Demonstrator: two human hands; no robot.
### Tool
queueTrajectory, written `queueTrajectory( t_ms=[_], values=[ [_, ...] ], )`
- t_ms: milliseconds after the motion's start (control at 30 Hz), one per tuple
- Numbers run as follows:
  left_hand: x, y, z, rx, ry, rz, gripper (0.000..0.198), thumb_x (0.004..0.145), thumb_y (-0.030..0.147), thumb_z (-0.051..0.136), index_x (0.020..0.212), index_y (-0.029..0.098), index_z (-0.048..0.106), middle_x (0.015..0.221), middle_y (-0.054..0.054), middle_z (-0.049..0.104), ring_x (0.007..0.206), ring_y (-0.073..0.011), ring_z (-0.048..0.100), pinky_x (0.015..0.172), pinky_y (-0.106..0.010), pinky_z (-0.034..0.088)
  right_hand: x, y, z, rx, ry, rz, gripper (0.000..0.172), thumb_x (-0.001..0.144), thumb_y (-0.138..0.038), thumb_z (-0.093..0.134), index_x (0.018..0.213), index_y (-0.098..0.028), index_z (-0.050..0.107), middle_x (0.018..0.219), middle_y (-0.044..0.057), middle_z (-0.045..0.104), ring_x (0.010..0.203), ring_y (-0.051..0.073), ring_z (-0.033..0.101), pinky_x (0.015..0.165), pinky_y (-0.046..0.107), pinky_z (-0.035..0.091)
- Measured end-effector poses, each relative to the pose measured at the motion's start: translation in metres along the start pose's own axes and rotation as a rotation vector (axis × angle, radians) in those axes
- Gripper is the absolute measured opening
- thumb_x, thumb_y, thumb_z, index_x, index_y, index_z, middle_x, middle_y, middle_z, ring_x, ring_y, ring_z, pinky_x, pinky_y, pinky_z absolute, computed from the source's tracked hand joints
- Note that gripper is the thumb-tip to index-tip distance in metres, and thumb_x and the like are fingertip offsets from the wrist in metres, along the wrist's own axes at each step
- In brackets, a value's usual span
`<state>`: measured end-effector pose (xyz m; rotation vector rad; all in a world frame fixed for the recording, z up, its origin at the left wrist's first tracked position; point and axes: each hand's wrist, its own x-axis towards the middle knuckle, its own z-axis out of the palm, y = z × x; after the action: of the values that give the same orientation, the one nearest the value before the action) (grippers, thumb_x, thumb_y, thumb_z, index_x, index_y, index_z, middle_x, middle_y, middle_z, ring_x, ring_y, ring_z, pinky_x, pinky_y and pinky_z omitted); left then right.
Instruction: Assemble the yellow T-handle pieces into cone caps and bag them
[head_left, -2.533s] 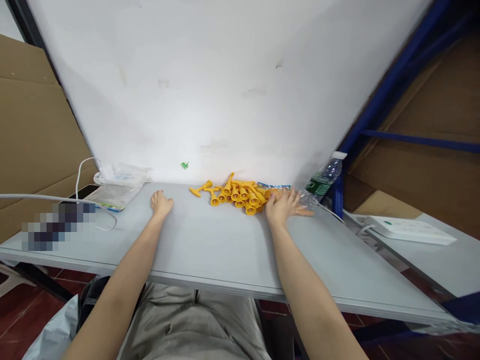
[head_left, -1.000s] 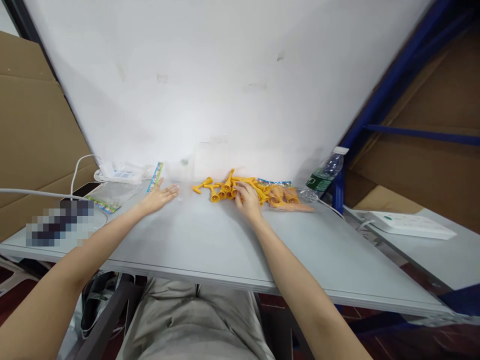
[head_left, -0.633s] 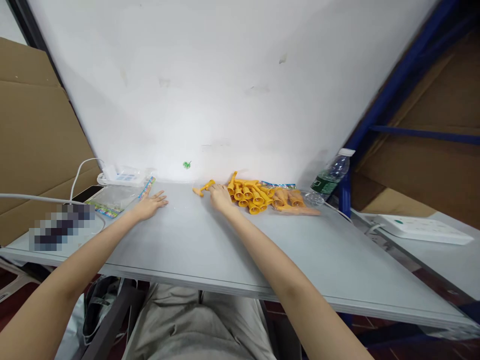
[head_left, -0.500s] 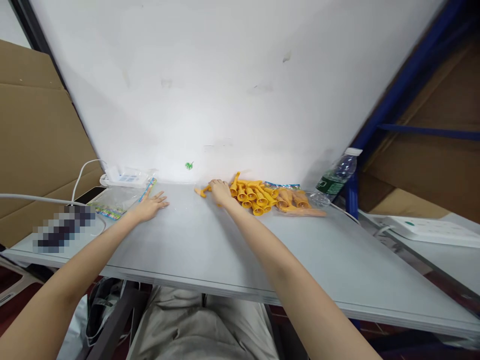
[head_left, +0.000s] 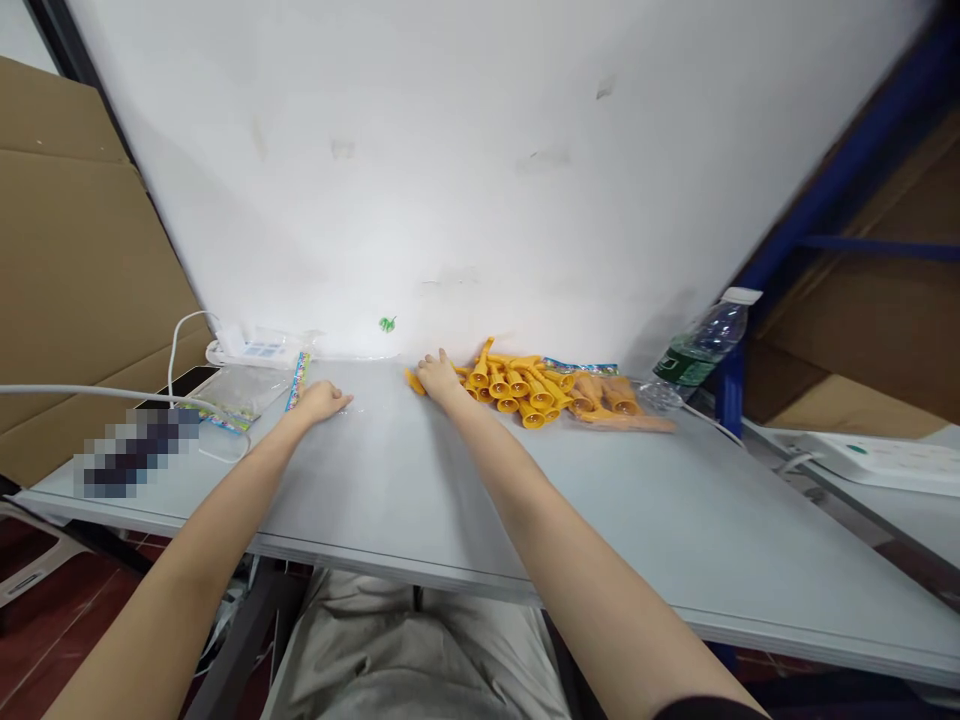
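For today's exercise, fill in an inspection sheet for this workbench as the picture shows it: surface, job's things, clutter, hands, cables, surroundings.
Surface: grey table, bare in the middle.
Job's things: pile of yellow plastic pieces by the wall; bagged yellow pieces to its right.
Clutter: clear bags, water bottle, phone.
Hands: left hand flat on the table; right hand on one loose yellow piece, grip unclear.
Cables: white cable; power strip.
Surroundings: white wall, cardboard, blue rack.

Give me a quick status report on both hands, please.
Left hand flat on grey table, empty. Right hand on loose yellow plastic piece. Nothing blocking.
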<state>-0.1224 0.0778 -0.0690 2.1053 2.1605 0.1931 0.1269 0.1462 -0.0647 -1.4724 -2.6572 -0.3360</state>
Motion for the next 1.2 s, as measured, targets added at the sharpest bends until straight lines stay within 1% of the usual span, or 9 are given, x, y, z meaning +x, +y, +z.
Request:
queueTrajectory(
  t_ms=[167, 300, 433, 533, 600, 733, 867, 1033, 1200],
  values=[
    [-0.003, 0.000, -0.001, -0.124, 0.018, 0.020, 0.042, 0.082, 0.051, 0.048, 0.060, 0.021, 0.068, 0.089, -0.006, 0.076, 0.100, -0.0260, 0.063, 0.100, -0.039, 0.038, -0.005, 0.016, -0.013, 0.211, 0.257, 0.244, 0.035, 0.089, -0.007, 0.036, 0.113, -0.013, 0.061, 0.114, 0.016, 0.066, 0.111, 0.026, 0.054, 0.110, 0.045, 0.022],
    [-0.004, -0.001, -0.003, -0.118, 0.029, 0.015, 0.046, 0.079, 0.055, 0.047, 0.053, 0.021, 0.064, 0.064, -0.005, 0.070, 0.083, -0.0240, 0.065, 0.084, -0.031, 0.045, -0.015, 0.018, -0.040, 0.438, 0.404, 0.283, 0.032, 0.095, -0.020, 0.036, 0.114, -0.015, 0.061, 0.112, 0.012, 0.067, 0.106, 0.025, 0.058, 0.102, 0.040, 0.033],
    [-0.005, 0.006, -0.006, -0.104, -0.013, 0.038, 0.048, 0.080, 0.054, 0.045, 0.054, 0.020, 0.064, 0.055, -0.004, 0.063, 0.069, -0.0201, 0.062, 0.074, -0.028, 0.044, -0.042, 0.004, -0.063, 0.658, 0.082, 0.171, 0.027, 0.089, -0.030, 0.054, 0.111, -0.018, 0.065, 0.096, 0.006, 0.070, 0.078, 0.017, 0.064, 0.076, 0.028, 0.046],
    [-0.006, 0.014, -0.007, -0.131, -0.046, 0.049, 0.044, 0.081, 0.052, 0.046, 0.064, 0.019, 0.070, 0.060, -0.003, 0.066, 0.069, -0.0197, 0.063, 0.071, -0.028, 0.043, -0.067, -0.007, -0.063, 0.699, -0.238, 0.111, 0.021, 0.087, -0.030, 0.058, 0.100, -0.020, 0.069, 0.079, 0.001, 0.069, 0.063, 0.014, 0.062, 0.059, 0.023, 0.043],
    [-0.006, 0.020, -0.007, -0.105, -0.048, 0.043, 0.043, 0.082, 0.050, 0.046, 0.066, 0.019, 0.071, 0.063, -0.004, 0.067, 0.070, -0.0201, 0.063, 0.071, -0.028, 0.043, -0.081, -0.010, -0.055, 0.621, -0.314, 0.086, 0.016, 0.086, -0.029, 0.059, 0.092, -0.020, 0.070, 0.074, 0.001, 0.068, 0.065, 0.015, 0.063, 0.056, 0.023, 0.040],
    [-0.005, 0.031, -0.004, 0.059, -0.002, 0.013, 0.043, 0.086, 0.041, 0.042, 0.068, 0.017, 0.072, 0.069, -0.009, 0.070, 0.077, -0.0229, 0.067, 0.077, -0.030, 0.045, -0.097, -0.006, -0.037, 0.409, -0.179, 0.228, 0.017, 0.087, -0.024, 0.055, 0.095, -0.020, 0.070, 0.094, 0.007, 0.072, 0.086, 0.021, 0.066, 0.065, 0.026, 0.043],
    [-0.006, 0.048, -0.001, 0.182, 0.086, -0.010, 0.043, 0.089, 0.036, 0.039, 0.086, 0.013, 0.075, 0.088, -0.017, 0.073, 0.095, -0.0278, 0.067, 0.092, -0.037, 0.042, -0.105, -0.001, -0.029, 0.334, -0.088, 0.352, 0.025, 0.091, -0.023, 0.047, 0.106, -0.022, 0.067, 0.107, 0.009, 0.072, 0.100, 0.026, 0.064, 0.079, 0.033, 0.044],
    [-0.008, 0.066, 0.003, 0.254, 0.122, 0.006, 0.045, 0.092, 0.035, 0.038, 0.105, 0.006, 0.070, 0.106, -0.022, 0.069, 0.106, -0.0304, 0.063, 0.103, -0.042, 0.034, -0.111, -0.003, -0.031, 0.312, -0.009, 0.354, 0.026, 0.094, -0.026, 0.044, 0.107, -0.020, 0.066, 0.106, 0.011, 0.071, 0.098, 0.025, 0.064, 0.079, 0.032, 0.043],
    [-0.010, 0.069, 0.007, 0.315, 0.121, 0.040, 0.045, 0.094, 0.035, 0.037, 0.107, 0.006, 0.069, 0.106, -0.020, 0.069, 0.104, -0.0284, 0.064, 0.106, -0.042, 0.030, -0.109, -0.009, -0.034, 0.340, 0.040, 0.298, 0.028, 0.096, -0.026, 0.041, 0.103, -0.019, 0.067, 0.109, 0.010, 0.069, 0.099, 0.023, 0.062, 0.079, 0.030, 0.039]
  ],
)
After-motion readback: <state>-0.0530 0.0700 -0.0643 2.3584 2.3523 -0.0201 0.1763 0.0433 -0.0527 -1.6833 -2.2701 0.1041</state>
